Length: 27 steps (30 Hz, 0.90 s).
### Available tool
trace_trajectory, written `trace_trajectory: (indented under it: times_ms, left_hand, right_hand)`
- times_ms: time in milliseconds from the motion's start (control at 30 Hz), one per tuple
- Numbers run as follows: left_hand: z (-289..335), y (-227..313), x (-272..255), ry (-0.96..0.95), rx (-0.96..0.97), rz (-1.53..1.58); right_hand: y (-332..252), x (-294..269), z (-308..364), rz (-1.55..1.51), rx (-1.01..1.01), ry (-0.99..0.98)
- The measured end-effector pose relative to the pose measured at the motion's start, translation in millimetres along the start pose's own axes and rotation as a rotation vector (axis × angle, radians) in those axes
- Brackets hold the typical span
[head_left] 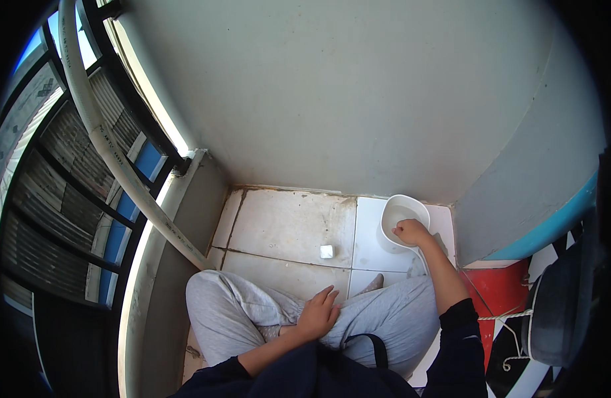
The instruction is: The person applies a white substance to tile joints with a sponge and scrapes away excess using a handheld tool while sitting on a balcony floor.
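Observation:
My right hand (411,232) is closed over the mouth of a white plastic dipper (386,233), its curled fingers just inside the rim. Whatever those fingers hold, if anything, is hidden. The dipper stands upright on the tiles, apparently with some liquid in it, and its handle points toward me beneath my wrist. My left hand (318,314) lies on my crossed legs in grey trousers (385,318), fingers stretched out and holding nothing. Left of the dipper, a small white block (327,251) rests on the tiled floor (289,222).
A grey wall (345,99) rises behind the floor. At the left are a low ledge (152,305), black metal railing (60,169) and a slanting pale pipe (123,169). On the right stand red tiles (501,288) and a dark object with white cord (564,312).

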<state>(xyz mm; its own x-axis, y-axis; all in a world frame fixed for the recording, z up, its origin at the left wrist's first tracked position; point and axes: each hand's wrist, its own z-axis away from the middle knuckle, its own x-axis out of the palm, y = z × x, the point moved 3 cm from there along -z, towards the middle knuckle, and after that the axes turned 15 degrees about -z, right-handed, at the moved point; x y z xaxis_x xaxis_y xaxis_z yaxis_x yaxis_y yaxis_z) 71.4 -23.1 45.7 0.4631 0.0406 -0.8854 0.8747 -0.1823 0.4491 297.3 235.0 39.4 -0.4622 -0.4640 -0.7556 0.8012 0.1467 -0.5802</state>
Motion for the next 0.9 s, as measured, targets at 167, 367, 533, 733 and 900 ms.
trace_trajectory:
  times_ms: [167, 367, 533, 733, 900]
  left_hand:
    - [17.1, 13.1, -0.8, -0.035, -0.004, 0.082]
    - [12.3, 15.8, -6.5, 0.008, 0.065, 0.111]
    - [10.8, 14.5, -9.2, 0.056, 0.097, 0.148]
    - [11.8, 11.6, -16.2, 0.06, 0.089, 0.115]
    - [10.6, 12.0, -14.4, 0.065, 0.103, 0.138]
  right_hand:
    - [4.2, 10.1, -5.0, 0.055, 0.023, -0.015]
    - [19.0, 7.3, -14.1, -0.16, 0.133, -0.088]
    - [-31.4, -27.5, -17.9, -0.94, 0.502, -0.141]
    - [-150.9, -5.5, -79.1, -0.846, 0.188, -0.031]
    - [-240.4, 21.2, -123.5, -0.23, -0.152, 0.134]
